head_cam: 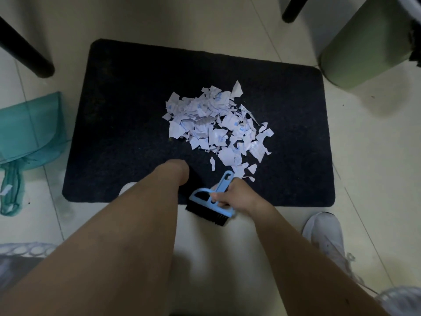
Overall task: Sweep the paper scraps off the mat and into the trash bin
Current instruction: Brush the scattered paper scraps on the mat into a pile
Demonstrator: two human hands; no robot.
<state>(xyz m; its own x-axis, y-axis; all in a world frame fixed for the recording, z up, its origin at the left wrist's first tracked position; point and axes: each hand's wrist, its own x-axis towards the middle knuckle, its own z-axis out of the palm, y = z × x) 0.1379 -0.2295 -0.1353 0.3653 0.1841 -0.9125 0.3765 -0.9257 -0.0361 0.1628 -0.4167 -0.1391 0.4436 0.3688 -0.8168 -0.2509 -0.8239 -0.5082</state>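
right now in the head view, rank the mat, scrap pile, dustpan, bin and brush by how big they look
1. mat
2. scrap pile
3. and 4. bin and dustpan: alike, and both cut off by the frame edges, so unranked
5. brush, partly hidden by the right hand

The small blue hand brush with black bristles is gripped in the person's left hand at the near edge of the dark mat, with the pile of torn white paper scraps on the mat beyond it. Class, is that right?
Not quite. The head view shows the small blue hand brush with black bristles gripped in the right hand, not the left. The rest holds: it sits at the near edge of the dark mat, with the pile of torn white paper scraps beyond it.
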